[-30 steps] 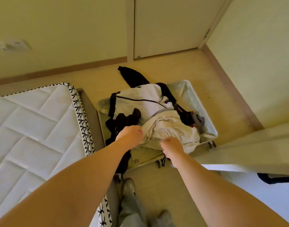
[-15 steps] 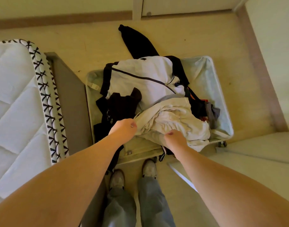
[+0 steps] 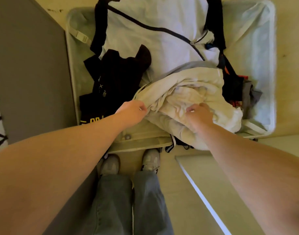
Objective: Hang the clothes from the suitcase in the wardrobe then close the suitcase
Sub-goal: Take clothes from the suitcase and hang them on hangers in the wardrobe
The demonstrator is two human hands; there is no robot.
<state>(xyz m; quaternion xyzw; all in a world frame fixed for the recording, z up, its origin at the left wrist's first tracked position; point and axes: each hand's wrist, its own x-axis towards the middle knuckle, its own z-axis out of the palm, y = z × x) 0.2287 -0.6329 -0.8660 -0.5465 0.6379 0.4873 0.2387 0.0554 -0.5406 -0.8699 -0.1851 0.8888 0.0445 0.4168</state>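
Over the last second the person had leaned in over the open suitcase (image 3: 71, 68), where a black T-shirt (image 3: 118, 78) lay untouched at the left and the left hand (image 3: 133, 111) kept its fingers pinched on the near-left edge of the cream garment (image 3: 187, 92). The right hand (image 3: 198, 112) had moved from the bundle's near edge onto its top, fingers curled into the folds. The garment still lay in the suitcase over a white jacket (image 3: 159, 31), so I judged the lift was only about to begin, with nothing hung yet.

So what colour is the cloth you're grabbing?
Cream white. The garment shows best in the head view.
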